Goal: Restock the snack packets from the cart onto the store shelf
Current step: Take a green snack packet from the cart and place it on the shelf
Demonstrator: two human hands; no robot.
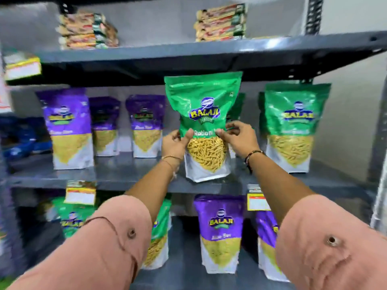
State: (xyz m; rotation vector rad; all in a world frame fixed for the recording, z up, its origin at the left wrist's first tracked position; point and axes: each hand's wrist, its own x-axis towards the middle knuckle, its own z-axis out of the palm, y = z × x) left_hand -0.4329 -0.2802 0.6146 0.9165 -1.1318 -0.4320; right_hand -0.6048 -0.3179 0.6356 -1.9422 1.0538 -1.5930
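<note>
Currently both hands, left hand (174, 143) and right hand (240, 139), pinch the green packet (204, 114) mid-height, base at the middle shelf (125, 174) front edge; released there, it likely tips forward off.

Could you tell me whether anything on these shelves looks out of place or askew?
Nothing looks spilled or damaged. On the lower shelf, a green packet stands beside purple packets, so that row looks mixed.

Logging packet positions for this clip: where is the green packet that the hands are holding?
In the head view, the green packet stands at the middle shelf's front edge, centre-right, gripped by both hands, left and right, purple packets to its left.
</note>
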